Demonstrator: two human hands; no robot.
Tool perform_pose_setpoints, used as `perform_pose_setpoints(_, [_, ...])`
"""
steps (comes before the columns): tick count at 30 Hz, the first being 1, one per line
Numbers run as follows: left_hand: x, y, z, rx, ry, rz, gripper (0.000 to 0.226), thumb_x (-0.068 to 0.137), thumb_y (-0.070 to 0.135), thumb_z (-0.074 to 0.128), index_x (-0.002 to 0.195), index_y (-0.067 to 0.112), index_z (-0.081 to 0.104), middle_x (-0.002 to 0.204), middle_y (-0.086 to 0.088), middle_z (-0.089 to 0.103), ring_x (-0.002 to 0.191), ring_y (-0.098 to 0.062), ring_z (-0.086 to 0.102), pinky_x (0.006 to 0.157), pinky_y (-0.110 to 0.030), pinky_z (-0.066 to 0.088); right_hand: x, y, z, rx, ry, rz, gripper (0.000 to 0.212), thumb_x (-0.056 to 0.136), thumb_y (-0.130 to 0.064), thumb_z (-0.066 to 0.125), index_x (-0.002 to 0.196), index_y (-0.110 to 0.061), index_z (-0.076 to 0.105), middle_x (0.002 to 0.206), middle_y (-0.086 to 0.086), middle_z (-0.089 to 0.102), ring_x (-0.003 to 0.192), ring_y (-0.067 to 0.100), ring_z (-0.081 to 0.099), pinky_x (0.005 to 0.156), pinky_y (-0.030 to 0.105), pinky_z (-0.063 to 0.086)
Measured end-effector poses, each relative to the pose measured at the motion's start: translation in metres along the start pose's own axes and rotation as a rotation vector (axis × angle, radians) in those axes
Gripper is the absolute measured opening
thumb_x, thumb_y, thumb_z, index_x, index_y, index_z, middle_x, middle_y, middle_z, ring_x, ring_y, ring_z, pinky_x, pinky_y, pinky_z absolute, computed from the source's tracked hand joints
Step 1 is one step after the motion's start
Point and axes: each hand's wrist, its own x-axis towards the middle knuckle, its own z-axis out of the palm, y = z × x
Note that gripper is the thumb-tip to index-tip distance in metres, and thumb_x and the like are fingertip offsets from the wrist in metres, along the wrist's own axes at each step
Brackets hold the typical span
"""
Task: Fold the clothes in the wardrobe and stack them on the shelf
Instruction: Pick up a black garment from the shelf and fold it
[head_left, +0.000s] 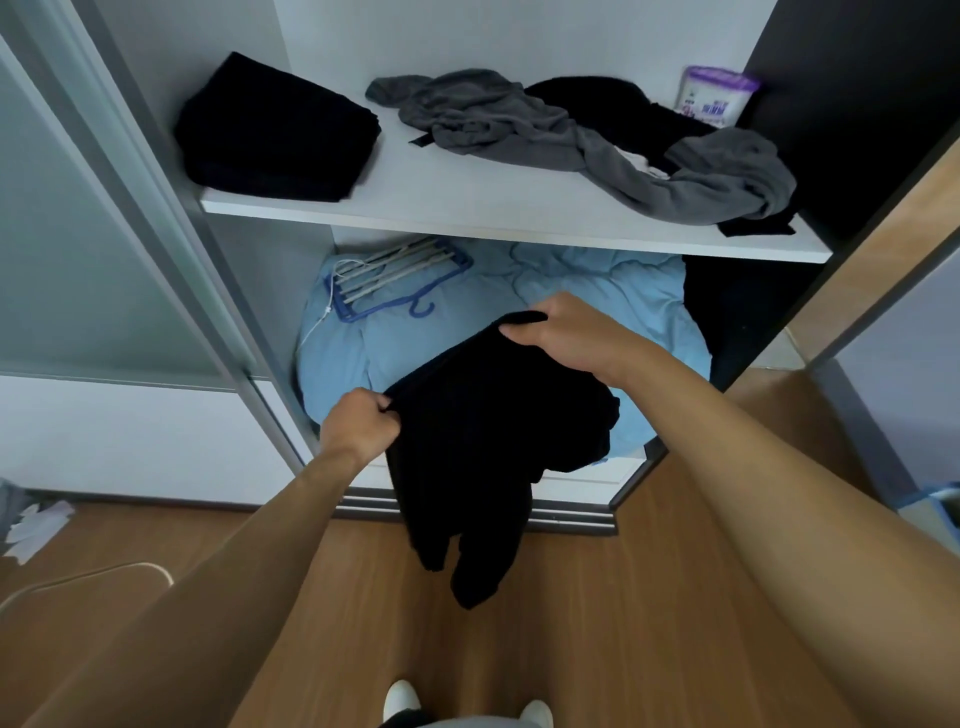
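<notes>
You have one view only, from the camera worn on your head. It faces forward and tilts steeply down into the open wardrobe (467, 31). The white shelf (467, 197) lies high in the frame, with the wooden floor (597, 623) and your feet (401, 699) at the bottom edge. It sits close: your forearms (234, 571) run in from both lower corners. The wide lens bows the wardrobe's side walls outward.

Wood floor (597, 623), white wall (130, 441), grey sliding door (78, 260).
</notes>
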Motion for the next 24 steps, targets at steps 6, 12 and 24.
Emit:
perform_pose_setpoints(6, [-0.004,-0.011,-0.011,0.0,0.169,0.073,0.029,0.079,0.005,0.055,0.052,0.016,0.052,0.054,0.005,0.052,0.062,-0.024,0.053,0.058,-0.028,0.035,0.0,0.004,0.003,-0.043,-0.028,-0.06,0.018,0.094,-0.032,0.066,0.088,-0.02,0.078,0.082,0.001,0.077,0.073,0.015,0.073,0.073,0.026,0.054])
perform_pose_setpoints(12, [-0.005,-0.016,-0.022,-0.044,0.197,0.092,0.033,0.079,0.002,0.052,0.051,0.011,0.04,0.046,0.001,0.036,0.052,-0.023,0.039,0.05,-0.03,0.031,0.007,0.008,0.008,-0.096,0.081,-0.098,0.034,0.098,-0.025,0.058,0.103,0.007,0.067,0.084,0.023,0.068,0.064,0.014,0.059,0.059,0.023,0.042])
perform_pose_setpoints(24, [-0.016,0.009,-0.017,-0.731,-0.319,-0.019,0.007,0.062,-0.008,0.042,0.059,-0.007,0.049,0.061,-0.007,0.034,0.056,-0.019,0.032,0.059,-0.033,0.023,0.005,-0.007,0.006,0.104,0.205,-0.188,0.017,0.099,-0.028,0.059,0.093,-0.024,0.074,0.088,-0.006,0.074,0.071,-0.001,0.067,0.061,0.004,0.046])
